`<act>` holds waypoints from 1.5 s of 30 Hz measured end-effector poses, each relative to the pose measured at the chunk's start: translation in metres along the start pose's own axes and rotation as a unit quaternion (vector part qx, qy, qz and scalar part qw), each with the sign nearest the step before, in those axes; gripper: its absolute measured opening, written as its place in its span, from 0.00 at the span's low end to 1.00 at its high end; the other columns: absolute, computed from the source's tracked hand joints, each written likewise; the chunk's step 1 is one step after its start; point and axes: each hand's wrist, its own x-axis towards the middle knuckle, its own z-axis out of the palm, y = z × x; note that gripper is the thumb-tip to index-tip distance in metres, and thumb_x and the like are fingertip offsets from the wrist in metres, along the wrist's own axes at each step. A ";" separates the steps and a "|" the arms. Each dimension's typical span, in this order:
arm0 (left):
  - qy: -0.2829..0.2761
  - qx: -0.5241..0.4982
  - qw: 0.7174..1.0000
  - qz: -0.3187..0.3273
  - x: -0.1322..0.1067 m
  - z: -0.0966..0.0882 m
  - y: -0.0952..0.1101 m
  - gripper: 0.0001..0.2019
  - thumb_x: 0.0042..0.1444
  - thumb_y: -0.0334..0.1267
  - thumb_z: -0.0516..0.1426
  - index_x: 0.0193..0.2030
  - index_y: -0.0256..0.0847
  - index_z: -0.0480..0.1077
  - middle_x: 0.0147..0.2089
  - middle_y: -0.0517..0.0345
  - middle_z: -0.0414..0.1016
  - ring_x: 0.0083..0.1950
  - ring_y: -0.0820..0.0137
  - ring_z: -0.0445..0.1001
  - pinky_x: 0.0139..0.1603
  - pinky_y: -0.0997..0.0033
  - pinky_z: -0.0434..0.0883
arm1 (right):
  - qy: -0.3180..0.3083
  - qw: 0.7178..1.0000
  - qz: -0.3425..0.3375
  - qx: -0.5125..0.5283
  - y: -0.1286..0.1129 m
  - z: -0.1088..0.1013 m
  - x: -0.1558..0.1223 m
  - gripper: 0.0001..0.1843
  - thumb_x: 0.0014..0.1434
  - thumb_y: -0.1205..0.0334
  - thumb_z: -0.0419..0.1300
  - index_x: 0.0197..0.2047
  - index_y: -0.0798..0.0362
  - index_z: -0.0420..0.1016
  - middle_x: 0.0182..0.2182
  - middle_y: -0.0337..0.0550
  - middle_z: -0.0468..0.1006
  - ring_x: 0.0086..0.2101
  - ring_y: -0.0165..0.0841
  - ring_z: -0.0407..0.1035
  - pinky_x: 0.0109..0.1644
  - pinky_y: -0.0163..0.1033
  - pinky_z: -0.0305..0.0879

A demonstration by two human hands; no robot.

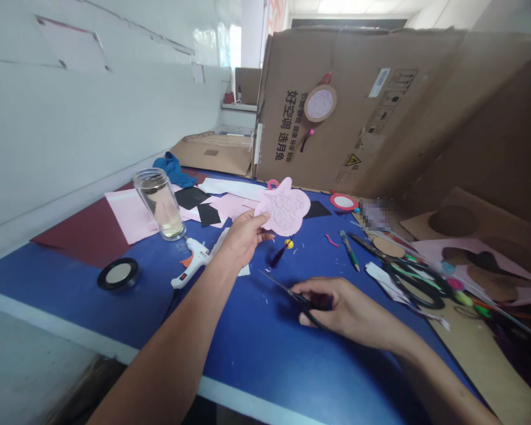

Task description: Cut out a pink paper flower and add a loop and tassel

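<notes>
My left hand (248, 235) pinches the lower left edge of a pink flower-shaped paper ornament (285, 209) with drawn lines on its face. A red loop (273, 184) shows at its top. Below it hangs a yellow bead (289, 243) with a dark tassel (277, 256). Lower and to the right, my right hand (331, 304) is closed around a pair of small dark-handled scissors (301, 298). Their blades point up and left, under the tassel and apart from it. A white glue gun (194, 260) lies left of my left forearm.
A glass jar (160, 203) of pale liquid stands at left, near a roll of black tape (118, 275). Pink paper (128, 215) lies behind. A cardboard box (327, 53) rises at the back with a round ornament (320, 104) on it. Large black scissors (418, 286) lie among clutter at right.
</notes>
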 end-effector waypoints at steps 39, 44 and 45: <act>-0.018 -0.071 0.997 -0.017 -0.005 0.009 -0.005 0.09 0.65 0.39 0.64 0.45 0.36 0.81 0.52 0.38 0.87 0.57 0.53 0.83 0.49 0.60 0.80 | 0.022 0.998 0.001 -0.057 0.002 -0.002 -0.004 0.15 0.67 0.49 0.69 0.54 0.44 0.85 0.37 0.39 0.81 0.36 0.35 0.71 0.40 0.38 0.66; -0.002 -0.115 0.993 -0.009 -0.007 0.015 -0.001 0.13 0.70 0.40 0.60 0.55 0.38 0.80 0.58 0.41 0.85 0.62 0.55 0.82 0.54 0.60 0.80 | 0.062 0.988 0.037 0.133 0.005 0.006 0.003 0.27 0.60 0.41 0.74 0.56 0.47 0.83 0.34 0.38 0.77 0.34 0.34 0.67 0.38 0.37 0.65; -0.003 -0.122 0.992 -0.012 -0.008 0.017 -0.001 0.14 0.71 0.41 0.60 0.57 0.39 0.79 0.59 0.41 0.85 0.62 0.55 0.82 0.55 0.59 0.80 | 0.072 0.986 0.037 0.145 0.005 0.007 0.004 0.28 0.58 0.41 0.75 0.55 0.47 0.84 0.34 0.38 0.77 0.34 0.34 0.67 0.37 0.38 0.65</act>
